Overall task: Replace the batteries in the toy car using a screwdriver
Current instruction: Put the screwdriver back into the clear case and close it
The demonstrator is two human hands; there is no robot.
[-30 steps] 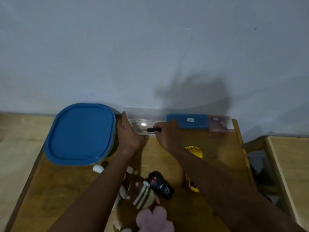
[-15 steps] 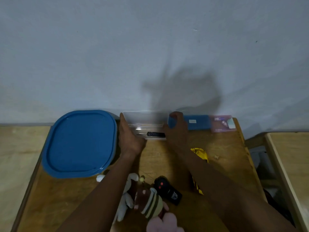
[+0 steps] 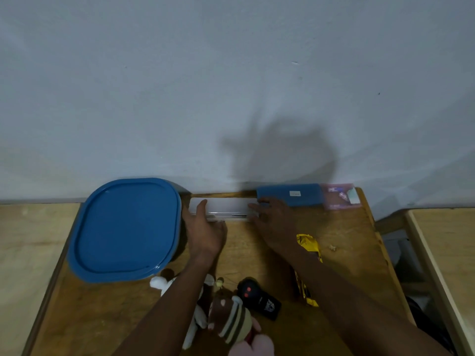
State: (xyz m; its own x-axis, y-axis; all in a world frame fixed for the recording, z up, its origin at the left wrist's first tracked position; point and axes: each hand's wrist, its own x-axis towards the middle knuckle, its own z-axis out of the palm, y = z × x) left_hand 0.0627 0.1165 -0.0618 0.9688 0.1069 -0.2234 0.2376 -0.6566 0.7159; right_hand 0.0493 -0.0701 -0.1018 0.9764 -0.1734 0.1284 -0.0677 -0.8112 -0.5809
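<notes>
Hands are both at the clear case (image 3: 228,208), which lies at the back of the counter (image 3: 347,240), in the upper middle of the wooden top. The screwdriver (image 3: 239,215) shows as a thin dark line inside it, near the front wall, so the tool is not yet out.

The left hand (image 3: 204,229) holds the left end of the case, with the thumb laid across the lid; its other fingers are tucked at the front edge and mostly hidden. The right hand (image 3: 276,223) rests its fingers, straight and a little spread, on the right end.

The step, as I judge it, is to open the case. To do it well, the left hand should keep the base flat against the counter while the right fingers lift the lid at its edge, slowly, so the tool does not roll out.

The yellow toy (image 3: 308,246), probably the car, lies right of centre, partly under the right forearm. The black remote (image 3: 257,296) lies in the lower middle, beside the plush toys (image 3: 231,319).
</notes>
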